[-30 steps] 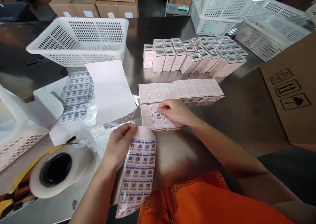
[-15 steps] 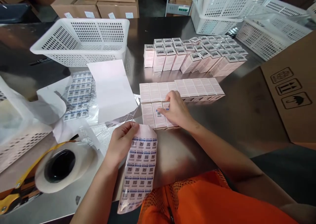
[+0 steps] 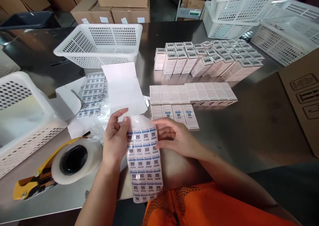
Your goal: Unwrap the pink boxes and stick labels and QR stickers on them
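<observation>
My left hand grips the upper left edge of a sticker sheet, thumb on its front. The sheet hangs down in front of me, with rows of small blue-topped QR-code labels and a bare strip at the top. My right hand is at the sheet's upper right edge, thumb and index finger apart. Just beyond lie two rows of pale pink boxes on their sides. In the nearer, shorter row, three boxes bear a QR sticker; the leftmost shows none.
Several upright pink boxes stand farther back. White baskets are at the back left, left edge and back right. Nearer left lie white backing paper, more label sheets and a tape dispenser. A cardboard carton borders the right.
My right hand has left the boxes and come back to the sheet's right edge. A sticker now shows on the third and fourth front boxes. The view has shifted left.
</observation>
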Motion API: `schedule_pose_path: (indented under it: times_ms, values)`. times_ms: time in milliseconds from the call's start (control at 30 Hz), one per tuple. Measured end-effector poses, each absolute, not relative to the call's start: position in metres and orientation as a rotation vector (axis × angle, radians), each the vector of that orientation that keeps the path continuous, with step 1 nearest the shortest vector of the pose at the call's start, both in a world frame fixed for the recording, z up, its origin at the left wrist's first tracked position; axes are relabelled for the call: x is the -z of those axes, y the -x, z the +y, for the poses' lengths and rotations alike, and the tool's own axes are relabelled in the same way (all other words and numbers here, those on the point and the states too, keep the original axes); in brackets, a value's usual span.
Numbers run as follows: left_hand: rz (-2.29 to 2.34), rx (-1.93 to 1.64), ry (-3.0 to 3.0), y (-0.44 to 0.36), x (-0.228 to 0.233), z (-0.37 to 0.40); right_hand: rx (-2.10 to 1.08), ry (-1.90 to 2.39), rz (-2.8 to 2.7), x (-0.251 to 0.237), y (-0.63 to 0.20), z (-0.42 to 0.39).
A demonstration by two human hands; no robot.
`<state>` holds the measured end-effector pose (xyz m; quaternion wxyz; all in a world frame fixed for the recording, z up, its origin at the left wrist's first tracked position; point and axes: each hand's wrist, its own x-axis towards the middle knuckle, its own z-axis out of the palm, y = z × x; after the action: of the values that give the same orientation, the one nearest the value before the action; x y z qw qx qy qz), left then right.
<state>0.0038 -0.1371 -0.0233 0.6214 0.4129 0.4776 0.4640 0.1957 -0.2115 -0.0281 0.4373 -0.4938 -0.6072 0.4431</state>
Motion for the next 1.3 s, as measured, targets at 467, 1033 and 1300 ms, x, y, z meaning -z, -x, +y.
schedule_pose_path:
  times_ms: [467, 1033, 1300]
  values:
    - [0.959, -0.832, -1.178, 0.008, 0.022, -0.14, -0.995, 1.308, -1.288, 0.016, -0.201, -0.21]
    - [1.113, -0.54, -1.659, 0.014, 0.029, -0.139, -0.796, 1.63, -1.899, -0.016, -0.211, -0.21]
    - [1.021, -0.478, -1.263, 0.007, 0.029, -0.137, -0.637, 1.717, -2.0, -0.017, -0.201, -0.217]
